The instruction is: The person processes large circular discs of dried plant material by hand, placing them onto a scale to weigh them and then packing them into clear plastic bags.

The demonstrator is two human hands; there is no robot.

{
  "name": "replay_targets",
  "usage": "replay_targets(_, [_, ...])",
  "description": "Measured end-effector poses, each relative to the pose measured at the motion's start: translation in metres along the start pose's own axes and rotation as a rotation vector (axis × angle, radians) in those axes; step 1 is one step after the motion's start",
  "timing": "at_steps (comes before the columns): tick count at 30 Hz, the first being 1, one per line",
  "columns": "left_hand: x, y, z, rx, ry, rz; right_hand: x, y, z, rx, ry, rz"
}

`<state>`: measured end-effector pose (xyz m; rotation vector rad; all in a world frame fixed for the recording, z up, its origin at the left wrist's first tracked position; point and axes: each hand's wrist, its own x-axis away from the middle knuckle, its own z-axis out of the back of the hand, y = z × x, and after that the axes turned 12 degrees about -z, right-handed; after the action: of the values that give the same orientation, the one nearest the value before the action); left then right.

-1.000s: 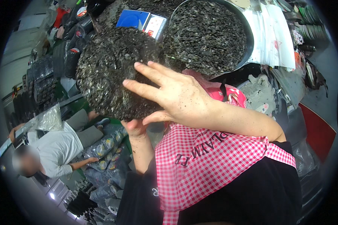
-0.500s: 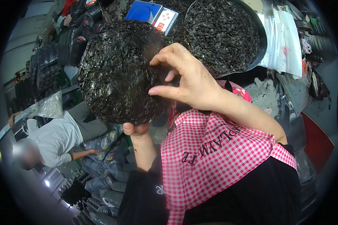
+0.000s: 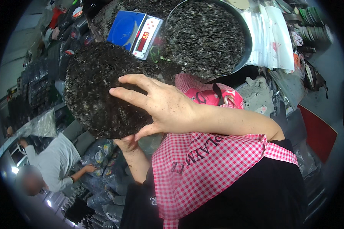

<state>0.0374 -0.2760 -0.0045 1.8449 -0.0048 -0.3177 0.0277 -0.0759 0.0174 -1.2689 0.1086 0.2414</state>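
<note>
The dark flaky disc is left of centre, its broad face turned up towards the head camera. It is roughly round, nearly as wide as deep (so a long axis cannot be told). The left hand grips it at the near edge, thumb at the rim; its fingers are hidden underneath. The right hand reaches in from the right over the face, fingers spread and thumb well apart from them, not closed around anything; its thumb is by the near rim, and whether the fingertips touch the flakes I cannot tell.

Just beyond the disc is a blue-and-white scale. Far and to the right of that, a large round pan holds more dark flakes, with white plastic sheets beside it. Nearer is a pink checked apron, and at left a co-worker in a pale top.
</note>
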Motion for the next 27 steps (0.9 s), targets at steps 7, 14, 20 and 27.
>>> replay_targets(7, [-0.013, -0.002, -0.002, 0.042, 0.097, -0.059, 0.009, -0.003, 0.026, -0.194, -0.135, -0.134])
replay_targets(14, [-0.028, -0.019, 0.010, 0.314, 0.361, 0.042, 0.054, 0.039, 0.099, -0.251, 0.735, -0.457])
replay_targets(20, [-0.038, -0.027, -0.002, 0.344, 0.335, 0.101, 0.048, 0.042, 0.074, 0.970, 0.451, -0.198])
replay_targets(27, [-0.031, -0.035, -0.001, 0.420, 0.293, 0.099, 0.047, 0.077, 0.081, 0.933, 0.078, -0.406])
